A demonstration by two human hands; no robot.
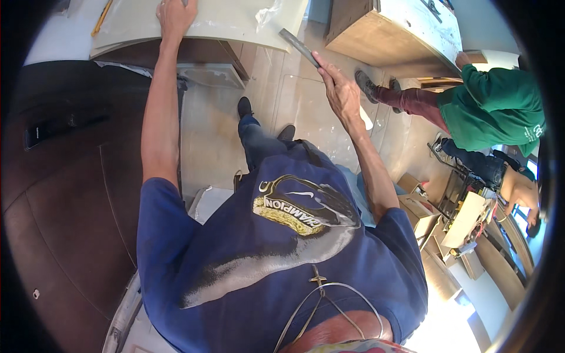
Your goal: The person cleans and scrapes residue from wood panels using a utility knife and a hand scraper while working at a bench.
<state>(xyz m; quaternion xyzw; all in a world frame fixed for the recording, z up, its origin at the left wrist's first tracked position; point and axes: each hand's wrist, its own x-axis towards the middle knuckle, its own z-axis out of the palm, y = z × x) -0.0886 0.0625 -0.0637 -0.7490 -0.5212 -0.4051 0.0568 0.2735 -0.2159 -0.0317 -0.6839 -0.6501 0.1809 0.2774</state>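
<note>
My right hand (pixel 341 91) grips one end of a flat grey bar (pixel 299 47) that looks like a file. The bar's far end points up and left, close to the right corner of a pale board (pixel 235 26) with a curved front edge. Over the left part of that board is my left hand (pixel 175 20), its fingers curled and partly cut off by the top of the picture. A bit of something grey shows by its thumb, too little to name. A crumpled piece of clear plastic (pixel 268 16) lies on the board's right side.
A yellow pencil-like stick (pixel 102 17) lies at the board's left. A dark brown sofa-like piece (pixel 65 194) fills the left side. At the right, a person in green (pixel 500 109) stands by a wooden cabinet (pixel 359 29); another person (pixel 518 188) is farther off near wooden boxes (pixel 419 215).
</note>
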